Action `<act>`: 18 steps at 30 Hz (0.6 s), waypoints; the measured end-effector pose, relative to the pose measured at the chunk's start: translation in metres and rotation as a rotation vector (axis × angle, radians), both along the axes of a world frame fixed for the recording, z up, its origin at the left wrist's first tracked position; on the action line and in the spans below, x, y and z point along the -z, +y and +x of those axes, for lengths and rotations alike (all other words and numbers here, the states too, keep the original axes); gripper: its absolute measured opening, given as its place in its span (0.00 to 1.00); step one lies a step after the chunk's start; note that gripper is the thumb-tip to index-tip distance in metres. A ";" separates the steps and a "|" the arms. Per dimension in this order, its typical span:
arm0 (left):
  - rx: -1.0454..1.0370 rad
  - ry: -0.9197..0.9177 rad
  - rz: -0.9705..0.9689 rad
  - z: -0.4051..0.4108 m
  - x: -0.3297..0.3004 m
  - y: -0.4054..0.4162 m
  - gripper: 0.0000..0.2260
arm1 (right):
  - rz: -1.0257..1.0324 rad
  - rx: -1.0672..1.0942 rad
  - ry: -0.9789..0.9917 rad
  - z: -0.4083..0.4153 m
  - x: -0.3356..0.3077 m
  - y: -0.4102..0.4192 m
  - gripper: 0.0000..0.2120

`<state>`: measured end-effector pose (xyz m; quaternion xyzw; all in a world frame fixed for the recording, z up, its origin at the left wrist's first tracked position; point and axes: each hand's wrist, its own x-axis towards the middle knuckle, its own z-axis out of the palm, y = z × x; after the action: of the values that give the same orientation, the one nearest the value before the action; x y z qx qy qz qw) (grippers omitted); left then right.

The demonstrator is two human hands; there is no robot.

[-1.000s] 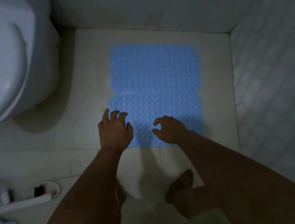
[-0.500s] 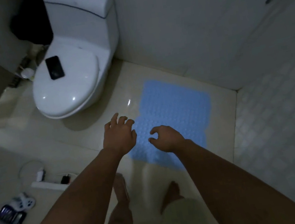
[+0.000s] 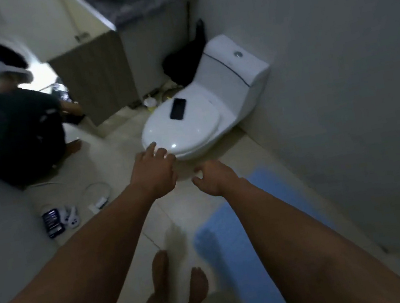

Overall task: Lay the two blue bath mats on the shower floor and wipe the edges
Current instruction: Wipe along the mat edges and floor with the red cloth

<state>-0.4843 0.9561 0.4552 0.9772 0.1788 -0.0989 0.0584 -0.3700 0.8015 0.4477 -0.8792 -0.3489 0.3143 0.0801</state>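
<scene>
Hands leave the laid mat as the person rises and turns toward the toilet

The blue bath mat now lies flat on the floor below and behind the right hand, no longer under either palm; the toilet sits just beyond the left hand; both hands hang empty, left fingers spread, right loosely curled; only one mat shows, so the second likely comes next.

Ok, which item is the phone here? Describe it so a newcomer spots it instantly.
Find the white toilet against the right wall. On its closed lid lies a flat black phone, the only dark thing on that white surface, unlike the gadgets lying on the floor to the left.
</scene>
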 end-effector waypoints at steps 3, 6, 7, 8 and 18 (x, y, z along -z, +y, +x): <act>-0.172 -0.049 0.048 -0.030 -0.035 0.032 0.22 | 0.085 -0.174 -0.059 -0.002 -0.036 0.058 0.21; -0.306 -0.052 0.124 -0.064 -0.065 0.065 0.22 | 0.175 -0.323 -0.120 -0.019 -0.072 0.117 0.21; -0.355 -0.052 0.149 -0.078 -0.075 0.074 0.22 | 0.213 -0.376 -0.137 -0.028 -0.083 0.136 0.21; -0.406 -0.062 0.169 -0.090 -0.087 0.082 0.22 | 0.246 -0.426 -0.150 -0.037 -0.095 0.155 0.21; -0.924 -0.157 0.546 -0.258 -0.240 0.146 0.23 | 0.792 -0.885 -0.204 -0.197 -0.244 0.327 0.12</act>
<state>-0.7420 1.1023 0.6950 0.7809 0.6042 0.0603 -0.1469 -0.5666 1.1286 0.6921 -0.5796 -0.7781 0.0782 0.2293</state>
